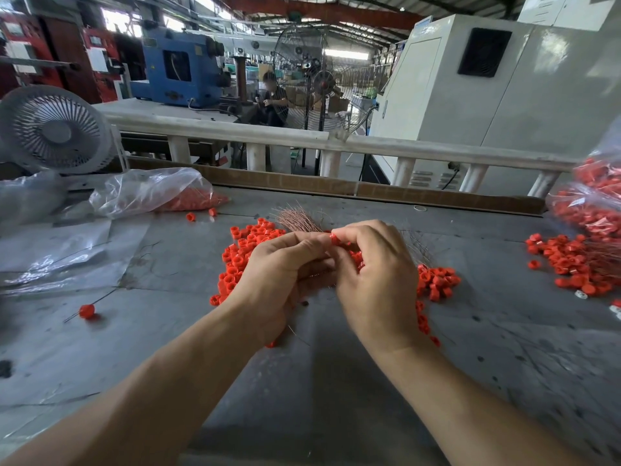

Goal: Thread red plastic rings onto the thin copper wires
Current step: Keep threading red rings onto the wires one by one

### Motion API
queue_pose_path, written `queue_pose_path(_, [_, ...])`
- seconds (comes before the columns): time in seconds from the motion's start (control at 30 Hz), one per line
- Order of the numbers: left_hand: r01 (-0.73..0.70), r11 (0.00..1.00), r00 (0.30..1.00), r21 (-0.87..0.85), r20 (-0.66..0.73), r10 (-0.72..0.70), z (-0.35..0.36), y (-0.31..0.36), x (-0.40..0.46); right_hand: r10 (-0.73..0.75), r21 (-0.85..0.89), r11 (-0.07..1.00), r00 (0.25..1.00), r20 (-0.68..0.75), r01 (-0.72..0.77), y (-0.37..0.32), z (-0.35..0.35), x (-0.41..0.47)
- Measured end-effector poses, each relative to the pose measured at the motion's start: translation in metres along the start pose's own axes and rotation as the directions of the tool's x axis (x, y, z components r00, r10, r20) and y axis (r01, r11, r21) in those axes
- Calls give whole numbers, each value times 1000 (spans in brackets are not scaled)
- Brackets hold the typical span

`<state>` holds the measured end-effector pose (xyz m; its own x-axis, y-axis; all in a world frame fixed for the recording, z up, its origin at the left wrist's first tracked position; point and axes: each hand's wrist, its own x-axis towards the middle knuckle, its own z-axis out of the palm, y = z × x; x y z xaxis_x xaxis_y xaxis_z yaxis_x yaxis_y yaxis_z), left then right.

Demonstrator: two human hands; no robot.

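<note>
Where the grey metal counter (336, 381) carries loose rings, the left hand (282, 274) grips a bundle of thin copper wires (299, 220) (springy, easily kinked); the right hand (373, 274) pinches one small red plastic ring (334, 238), light, rigid, best held by its rim.

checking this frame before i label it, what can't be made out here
Head view only:
- Whether the wire has entered the red ring: too small, and the right hand fingertips cover it.
- How the left hand grips the copper wire bundle: its lower end is hidden behind both hands.
- The red ring pile under the hands: covered.
- The bags of rings at right: cut off by the frame edge.
</note>
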<state>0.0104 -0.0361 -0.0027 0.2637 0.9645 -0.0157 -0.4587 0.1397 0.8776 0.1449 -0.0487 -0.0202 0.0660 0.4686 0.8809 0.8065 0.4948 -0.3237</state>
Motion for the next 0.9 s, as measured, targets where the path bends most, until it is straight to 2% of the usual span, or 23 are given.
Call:
queue_pose_path(0.3, [-5,1000,1000,22,3,5,3,1,-2,-28,-16,999,999,-17,28,3,1,1])
queue_pose_path(0.5, [3,996,999,91,-40,0,2,1,-2,-35,103,994,998,59,29,6,0,3])
queue_pose_path(0.6, [62,991,998,121,25,-66,1,3,-2,-31,168,986,997,78,18,1,-1,2])
queue_pose_path(0.73, [103,992,987,72,119,-111,1,7,-3,-30,259,966,993,115,-1,-4,-4,-2])
queue_pose_path(0.9, [41,998,983,53,174,-50,-3,13,-3,2,326,944,992,130,-45,-6,-7,-2])
